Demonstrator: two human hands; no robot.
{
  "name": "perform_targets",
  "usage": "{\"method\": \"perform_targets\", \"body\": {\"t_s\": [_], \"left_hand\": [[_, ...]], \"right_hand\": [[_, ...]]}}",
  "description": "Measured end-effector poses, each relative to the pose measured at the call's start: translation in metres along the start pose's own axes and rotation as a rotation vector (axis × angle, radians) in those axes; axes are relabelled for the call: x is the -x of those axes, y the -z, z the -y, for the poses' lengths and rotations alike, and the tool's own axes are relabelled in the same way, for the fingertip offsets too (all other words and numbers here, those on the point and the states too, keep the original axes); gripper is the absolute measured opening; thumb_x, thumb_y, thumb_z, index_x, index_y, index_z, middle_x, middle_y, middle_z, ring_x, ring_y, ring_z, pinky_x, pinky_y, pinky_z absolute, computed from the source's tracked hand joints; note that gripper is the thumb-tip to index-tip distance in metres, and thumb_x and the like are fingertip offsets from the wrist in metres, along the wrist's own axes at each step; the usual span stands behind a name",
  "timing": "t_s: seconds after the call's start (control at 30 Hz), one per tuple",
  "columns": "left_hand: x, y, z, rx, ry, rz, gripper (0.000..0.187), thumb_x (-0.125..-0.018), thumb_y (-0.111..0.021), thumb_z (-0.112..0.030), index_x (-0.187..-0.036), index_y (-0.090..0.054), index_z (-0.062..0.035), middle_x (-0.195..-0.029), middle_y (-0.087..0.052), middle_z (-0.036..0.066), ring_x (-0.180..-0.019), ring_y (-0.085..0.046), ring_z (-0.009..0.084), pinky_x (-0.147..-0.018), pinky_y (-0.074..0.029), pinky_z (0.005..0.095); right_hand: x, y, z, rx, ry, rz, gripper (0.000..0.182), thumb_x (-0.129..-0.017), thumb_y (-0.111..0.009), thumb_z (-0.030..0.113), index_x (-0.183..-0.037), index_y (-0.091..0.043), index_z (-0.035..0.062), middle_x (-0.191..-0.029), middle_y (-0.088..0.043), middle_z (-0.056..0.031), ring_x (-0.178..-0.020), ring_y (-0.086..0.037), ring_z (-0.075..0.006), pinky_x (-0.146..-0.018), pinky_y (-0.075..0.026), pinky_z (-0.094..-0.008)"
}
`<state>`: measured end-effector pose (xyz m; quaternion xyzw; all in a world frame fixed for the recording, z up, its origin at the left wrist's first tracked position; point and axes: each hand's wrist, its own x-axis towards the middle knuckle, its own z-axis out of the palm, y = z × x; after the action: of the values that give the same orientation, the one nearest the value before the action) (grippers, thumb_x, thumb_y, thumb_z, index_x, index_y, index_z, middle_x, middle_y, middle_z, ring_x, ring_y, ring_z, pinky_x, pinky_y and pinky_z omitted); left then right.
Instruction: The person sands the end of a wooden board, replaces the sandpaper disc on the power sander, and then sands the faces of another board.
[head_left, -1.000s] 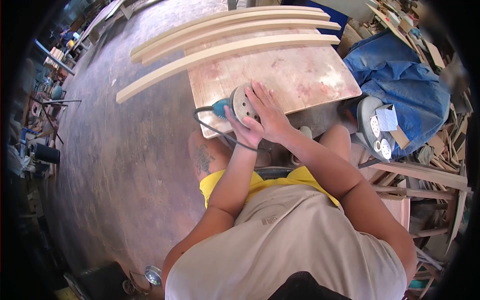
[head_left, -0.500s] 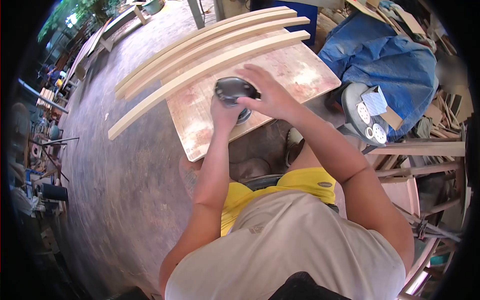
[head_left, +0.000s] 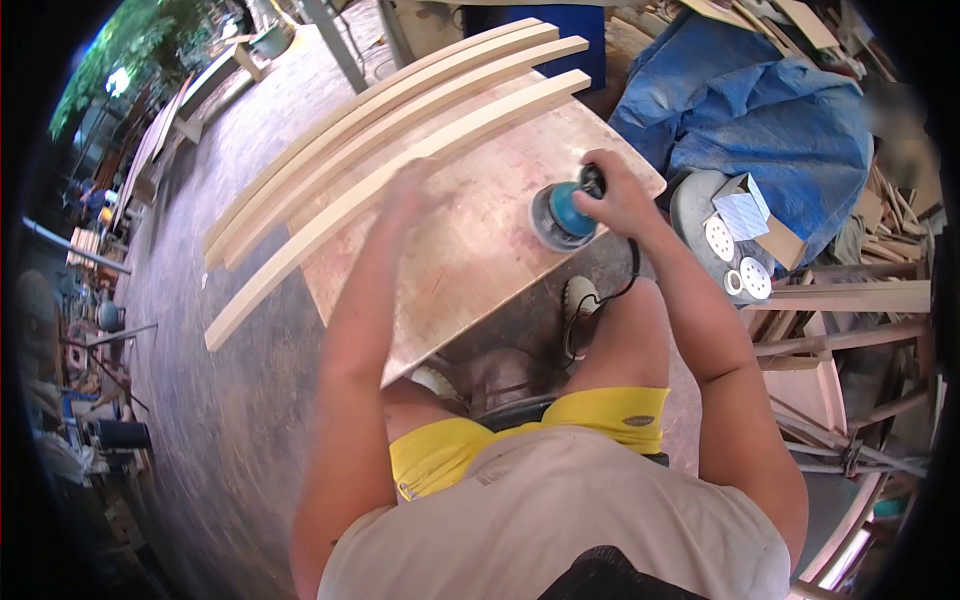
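Note:
In the head view my right hand (head_left: 622,197) is wrapped around the black grip of a teal orbital sander (head_left: 566,212). The sander stands at the right part of the wooden board (head_left: 455,265), close to its near edge, and its black cord hangs toward my foot. My left hand (head_left: 408,192), smeared by motion, overlaps the nearest curved wooden strip (head_left: 330,232); its fingers are unclear. Two more pale curved strips (head_left: 390,105) lie behind that one, along the far side of the board, their left ends reaching past it.
To my right, a round grey seat (head_left: 690,205) carries perforated white sanding discs (head_left: 755,279) and an opened small box (head_left: 742,205). A blue tarp (head_left: 770,120) is heaped behind it. Wooden offcuts (head_left: 880,230) and frames crowd the right side. Concrete floor (head_left: 220,420) stretches to the left.
The sander has moved right across the board in my right hand and now stands lower. My left hand has come off it and moved left and up to the nearest strip.

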<state>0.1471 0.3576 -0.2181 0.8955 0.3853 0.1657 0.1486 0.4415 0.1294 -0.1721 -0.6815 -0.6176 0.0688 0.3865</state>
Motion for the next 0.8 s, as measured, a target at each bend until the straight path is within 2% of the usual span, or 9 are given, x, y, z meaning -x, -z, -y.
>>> {"method": "perform_targets", "body": {"t_s": [0.07,0.13,0.2,0.27,0.3,0.37,0.5,0.57,0.8], "left_hand": [[-0.015,-0.01,0.074,-0.34,0.068,-0.123,0.085,-0.08,-0.077,-0.057,-0.144,-0.051,-0.0071,-0.145,-0.054,0.021,-0.138,-0.046,0.0389,-0.116,-0.036,0.0457],[-0.013,0.001,0.102,-0.47,0.257,-0.076,0.092,-0.08,-0.076,-0.06,-0.15,-0.044,-0.0082,-0.149,-0.05,0.022,-0.141,-0.043,0.0389,-0.118,-0.033,0.0459],[-0.005,0.004,0.118,-0.428,0.34,-0.023,0.092,-0.079,-0.078,-0.056,-0.147,-0.044,-0.0056,-0.143,-0.054,0.022,-0.136,-0.048,0.0371,-0.114,-0.036,0.0492],[-0.006,-0.001,0.136,-0.376,0.294,0.026,0.078,-0.079,-0.079,-0.055,-0.134,-0.053,-0.0044,-0.132,-0.061,0.02,-0.125,-0.057,0.0374,-0.105,-0.044,0.0493],[-0.005,0.001,0.139,-0.374,0.281,0.026,0.078,-0.079,-0.079,-0.055,-0.134,-0.053,-0.0044,-0.132,-0.061,0.02,-0.125,-0.057,0.0374,-0.105,-0.044,0.0493],[-0.001,0.005,0.135,-0.373,0.22,0.023,0.068,-0.079,-0.079,-0.052,-0.122,-0.057,-0.0044,-0.12,-0.065,0.018,-0.114,-0.062,0.0366,-0.095,-0.049,0.0484],[0.04,0.01,0.102,-0.307,0.129,0.065,0.066,-0.077,-0.082,-0.048,-0.12,-0.059,-0.0036,-0.115,-0.066,0.018,-0.112,-0.062,0.0362,-0.094,-0.049,0.0463],[0.072,0.007,0.084,-0.282,0.058,0.018,0.064,-0.073,-0.085,-0.043,-0.117,-0.06,-0.0028,-0.111,-0.066,0.018,-0.11,-0.062,0.0365,-0.092,-0.05,0.0465],[0.154,0.002,0.037,-0.118,0.073,0.024,0.061,-0.069,-0.088,-0.039,-0.11,-0.064,-0.002,-0.109,-0.066,0.017,-0.106,-0.062,0.0363,-0.091,-0.051,0.045]], "right_hand": [[-0.003,0.031,-0.025,0.083,-0.061,-0.109,0.051,-0.076,-0.073,0.029,-0.119,-0.059,0.0056,-0.112,-0.061,-0.02,-0.106,-0.063,-0.0367,-0.094,-0.05,-0.0424],[-0.003,0.065,-0.047,0.152,-0.114,-0.212,0.051,-0.076,-0.073,0.027,-0.12,-0.058,0.0053,-0.113,-0.061,-0.0196,-0.106,-0.062,-0.0366,-0.094,-0.05,-0.0424],[-0.002,0.096,-0.074,0.248,-0.119,-0.284,0.051,-0.077,-0.073,0.026,-0.121,-0.058,0.0053,-0.114,-0.061,-0.019,-0.107,-0.062,-0.0362,-0.096,-0.05,-0.0422],[-0.001,0.124,-0.095,0.325,-0.16,-0.32,0.051,-0.077,-0.073,0.026,-0.122,-0.058,0.0062,-0.118,-0.061,-0.0192,-0.11,-0.063,-0.036,-0.097,-0.049,-0.0414],[-0.001,0.136,-0.104,0.351,-0.189,-0.327,0.052,-0.077,-0.073,0.026,-0.122,-0.058,0.0065,-0.119,-0.061,-0.0194,-0.111,-0.063,-0.0359,-0.097,-0.049,-0.041],[0.002,0.159,-0.11,0.382,-0.232,-0.345,0.052,-0.077,-0.073,0.026,-0.122,-0.058,0.007,-0.12,-0.061,-0.0194,-0.111,-0.063,-0.0359,-0.097,-0.049,-0.041],[0.001,0.194,-0.111,0.444,-0.256,-0.32,0.051,-0.076,-0.072,0.027,-0.122,-0.058,0.0077,-0.119,-0.061,-0.0193,-0.111,-0.063,-0.036,-0.097,-0.049,-0.0415],[-0.004,0.198,-0.108,0.454,-0.249,-0.29,0.052,-0.076,-0.071,0.028,-0.122,-0.058,0.0078,-0.117,-0.061,-0.0196,-0.11,-0.062,-0.0368,-0.096,-0.049,-0.0425],[-0.054,0.143,-0.068,0.444,-0.034,0.04,0.054,-0.075,-0.07,0.031,-0.122,-0.057,0.0085,-0.12,-0.061,-0.0213,-0.11,-0.061,-0.0381,-0.094,-0.05,-0.0447]]}}
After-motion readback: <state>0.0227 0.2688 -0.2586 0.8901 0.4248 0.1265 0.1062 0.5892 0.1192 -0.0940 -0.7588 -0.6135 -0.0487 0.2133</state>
